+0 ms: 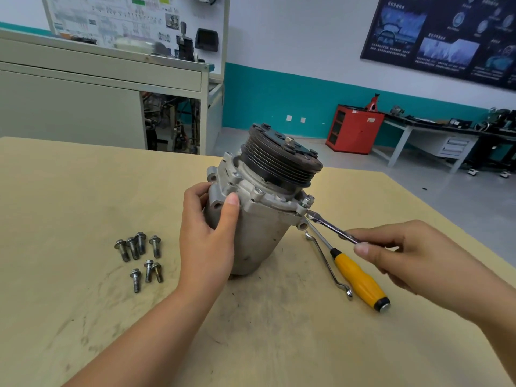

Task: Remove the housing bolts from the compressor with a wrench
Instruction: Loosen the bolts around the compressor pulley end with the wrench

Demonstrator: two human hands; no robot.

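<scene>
My right hand (405, 252) pinches the wrench (332, 229) by its tail. My left hand (208, 236) grips the compressor (259, 219), tilted mid-worktop (83, 191). The wrench head sits just under a raised flange bolt (306, 201). This looks like the last loosening; next, seat it squarely and turn.

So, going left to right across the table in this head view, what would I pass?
loose bolts → left hand → compressor → wrench → right hand. I left out the screwdriver because it overlaps the wrench and right hand.
</scene>
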